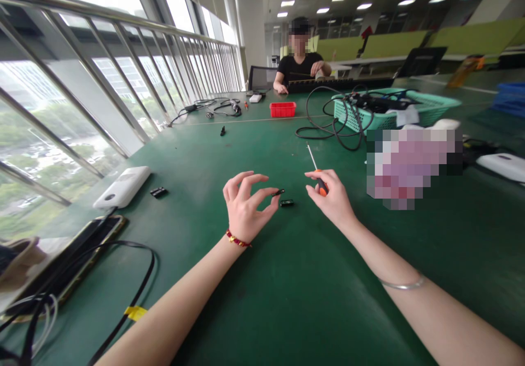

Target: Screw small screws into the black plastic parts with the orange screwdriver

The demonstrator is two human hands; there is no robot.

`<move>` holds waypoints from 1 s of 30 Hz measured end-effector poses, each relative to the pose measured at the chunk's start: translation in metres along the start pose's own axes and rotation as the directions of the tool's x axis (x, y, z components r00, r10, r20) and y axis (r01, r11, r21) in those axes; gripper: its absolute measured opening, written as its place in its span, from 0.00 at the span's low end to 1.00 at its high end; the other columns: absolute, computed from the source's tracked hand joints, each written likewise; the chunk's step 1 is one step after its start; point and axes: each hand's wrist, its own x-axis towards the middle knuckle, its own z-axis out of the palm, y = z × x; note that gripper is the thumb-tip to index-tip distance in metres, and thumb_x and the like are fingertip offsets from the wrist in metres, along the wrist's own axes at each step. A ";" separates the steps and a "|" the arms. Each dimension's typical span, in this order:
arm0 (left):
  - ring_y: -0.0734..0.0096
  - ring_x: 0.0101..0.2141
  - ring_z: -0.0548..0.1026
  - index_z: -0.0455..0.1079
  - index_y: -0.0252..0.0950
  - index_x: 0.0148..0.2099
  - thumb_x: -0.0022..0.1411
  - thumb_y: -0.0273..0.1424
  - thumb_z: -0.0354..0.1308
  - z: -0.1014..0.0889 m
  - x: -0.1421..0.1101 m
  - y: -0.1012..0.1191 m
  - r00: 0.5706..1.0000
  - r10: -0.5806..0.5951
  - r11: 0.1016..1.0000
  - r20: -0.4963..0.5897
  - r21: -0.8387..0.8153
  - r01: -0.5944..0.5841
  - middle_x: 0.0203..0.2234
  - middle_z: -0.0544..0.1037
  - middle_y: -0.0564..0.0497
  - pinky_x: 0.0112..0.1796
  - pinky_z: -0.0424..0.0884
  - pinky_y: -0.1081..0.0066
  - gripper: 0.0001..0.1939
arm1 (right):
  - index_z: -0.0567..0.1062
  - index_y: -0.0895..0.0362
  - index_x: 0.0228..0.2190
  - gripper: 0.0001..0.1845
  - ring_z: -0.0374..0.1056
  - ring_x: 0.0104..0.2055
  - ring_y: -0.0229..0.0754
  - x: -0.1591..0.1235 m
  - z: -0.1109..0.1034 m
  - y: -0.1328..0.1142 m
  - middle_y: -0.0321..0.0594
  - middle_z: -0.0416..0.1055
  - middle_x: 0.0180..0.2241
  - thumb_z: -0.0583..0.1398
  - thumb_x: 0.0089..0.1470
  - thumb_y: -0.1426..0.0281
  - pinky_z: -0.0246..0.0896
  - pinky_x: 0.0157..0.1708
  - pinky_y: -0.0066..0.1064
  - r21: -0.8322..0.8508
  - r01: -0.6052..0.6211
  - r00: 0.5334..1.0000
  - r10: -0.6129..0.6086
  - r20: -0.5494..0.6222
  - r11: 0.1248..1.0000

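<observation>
Between thumb and forefinger, my left hand [248,204] pinches a small black plastic piece [278,192], its other fingers curled loosely above the table. Just below and to the right of that piece, a small black rectangular part [287,203] lies on the green tabletop [262,289]. My right hand [331,195] is closed around the orange and black handle of a screwdriver [322,185]. The screwdriver's thin metal shaft points up and away from me, with its tip touching nothing I can make out. Another small black part [159,192] rests farther left.
A white power bank [123,186] and a cabled phone [69,267] lie on the left. Ahead are a red tray [283,109], a tiny black piece [222,131] and a teal basket [353,121] with cables. Across the table sits a person [301,65]. A metal railing [123,21] runs along the left.
</observation>
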 end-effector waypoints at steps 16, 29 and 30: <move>0.58 0.50 0.63 0.76 0.47 0.32 0.54 0.36 0.61 -0.002 0.000 0.004 0.964 0.244 0.969 -0.103 0.048 -0.241 0.43 0.76 0.54 0.50 0.52 0.58 0.02 | 0.77 0.53 0.34 0.07 0.67 0.35 0.37 -0.016 -0.001 -0.030 0.41 0.65 0.37 0.58 0.55 0.69 0.67 0.34 0.28 -0.164 0.455 0.891 -0.446 0.088 0.875; 0.64 0.42 0.69 0.73 0.41 0.31 0.59 0.34 0.58 -0.023 -0.002 0.008 0.999 -0.040 0.977 0.015 -0.210 0.043 0.31 0.77 0.53 0.46 0.57 0.62 0.06 | 0.75 0.57 0.28 0.09 0.56 0.20 0.28 -0.018 -0.003 -0.056 0.35 0.66 0.29 0.63 0.45 0.63 0.52 0.18 0.25 0.476 -0.259 0.961 0.173 0.217 0.840; 0.63 0.44 0.67 0.73 0.41 0.28 0.60 0.35 0.57 -0.024 -0.002 0.010 0.997 -0.072 0.975 0.027 -0.208 0.076 0.31 0.77 0.53 0.48 0.56 0.60 0.09 | 0.75 0.57 0.28 0.11 0.54 0.18 0.28 -0.018 -0.003 -0.058 0.34 0.65 0.25 0.64 0.44 0.62 0.50 0.16 0.24 0.507 -0.343 0.932 0.220 0.286 0.791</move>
